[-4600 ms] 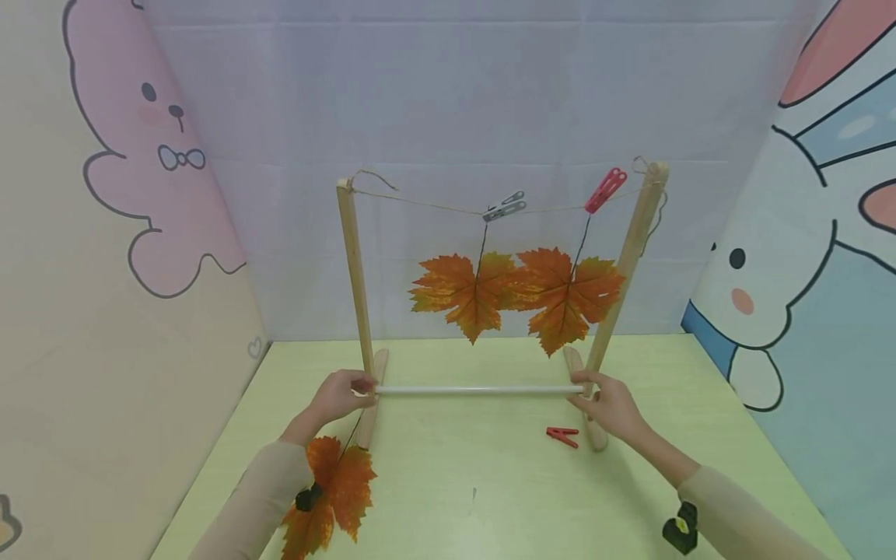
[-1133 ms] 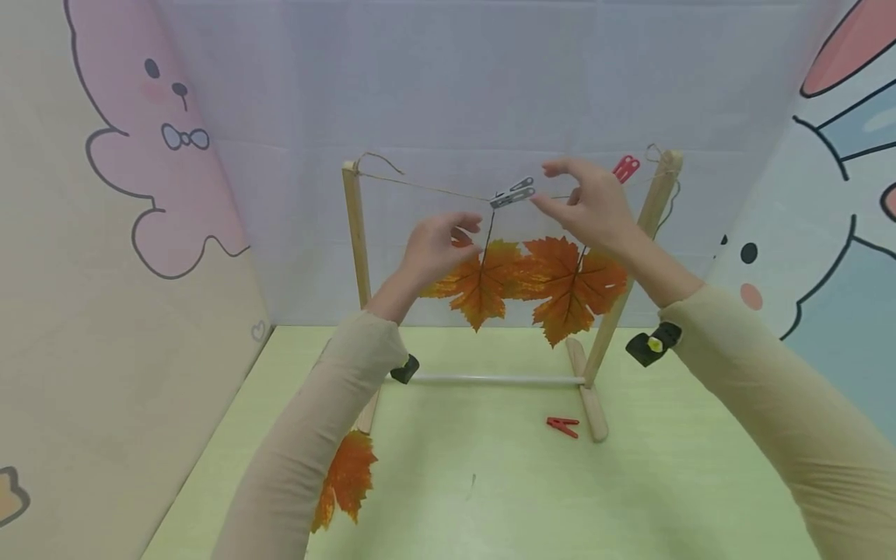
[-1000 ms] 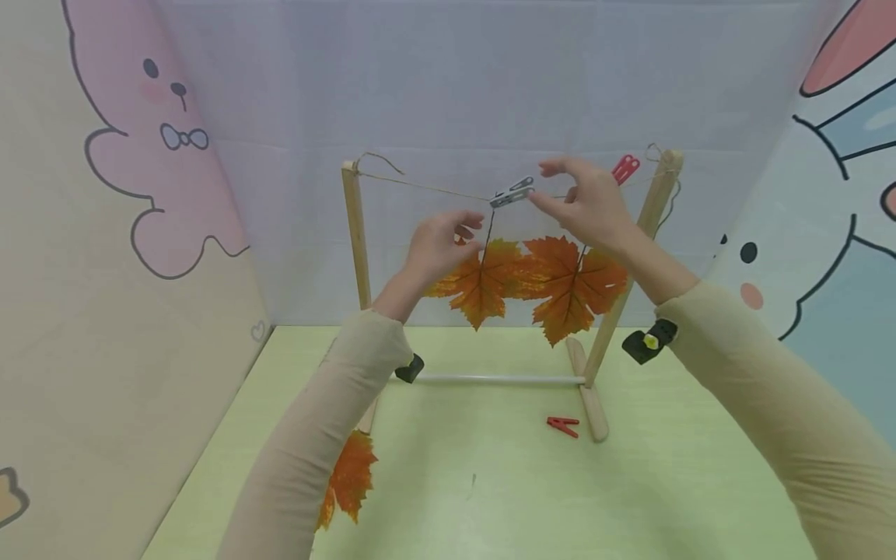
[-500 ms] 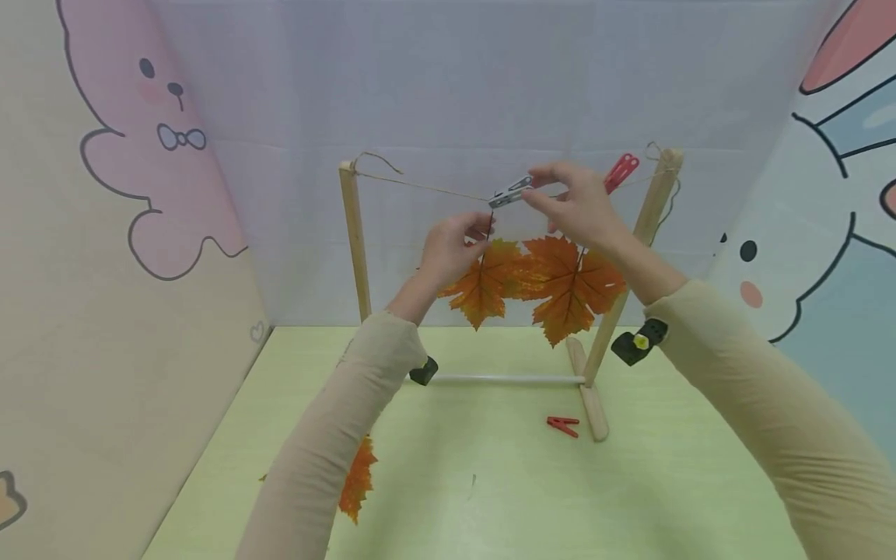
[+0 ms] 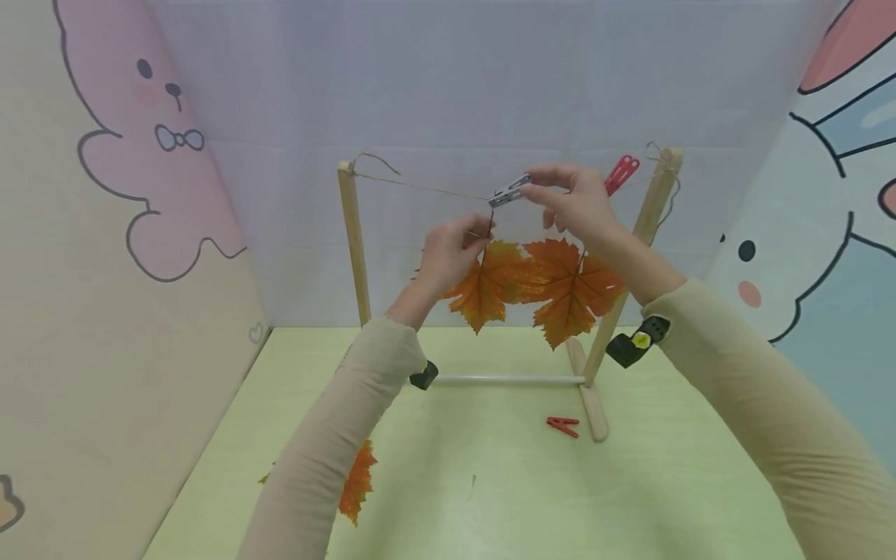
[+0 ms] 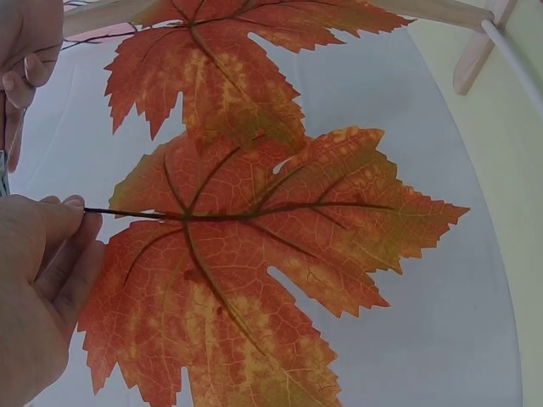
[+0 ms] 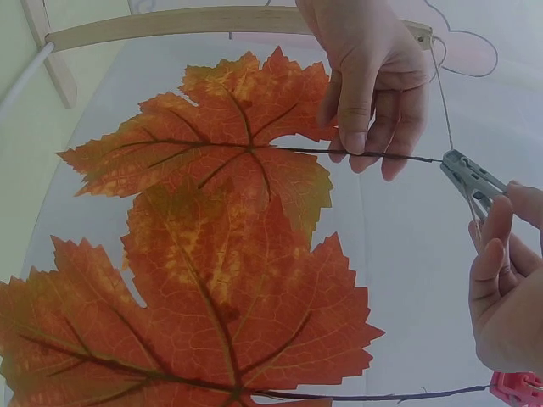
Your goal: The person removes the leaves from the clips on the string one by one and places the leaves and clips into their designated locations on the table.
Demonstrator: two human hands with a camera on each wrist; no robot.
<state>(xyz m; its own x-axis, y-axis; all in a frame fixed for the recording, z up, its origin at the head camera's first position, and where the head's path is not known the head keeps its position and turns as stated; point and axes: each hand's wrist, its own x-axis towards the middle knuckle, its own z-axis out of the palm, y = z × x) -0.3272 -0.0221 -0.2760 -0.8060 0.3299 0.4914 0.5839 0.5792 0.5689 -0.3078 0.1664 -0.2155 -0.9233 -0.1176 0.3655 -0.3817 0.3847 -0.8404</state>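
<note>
- Hanging leaf (image 5: 479,299) below the string (image 5: 423,187): our left hand (image 5: 450,250) has its fingers pinching the stem (image 6: 127,214).
- Just beside it, our right hand's (image 5: 579,204) fingers pinch the grey clip (image 5: 505,197), which grips stem and string.
- We seem to be adjusting that clip; the next move likely calls for squeezing it while steadying the stem.
- Behind hangs pale cloth (image 5: 448,85); we see no containers.

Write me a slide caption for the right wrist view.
Left hand pinches the stem of an orange leaf while the right hand grips the grey clothespin on the string.
</note>
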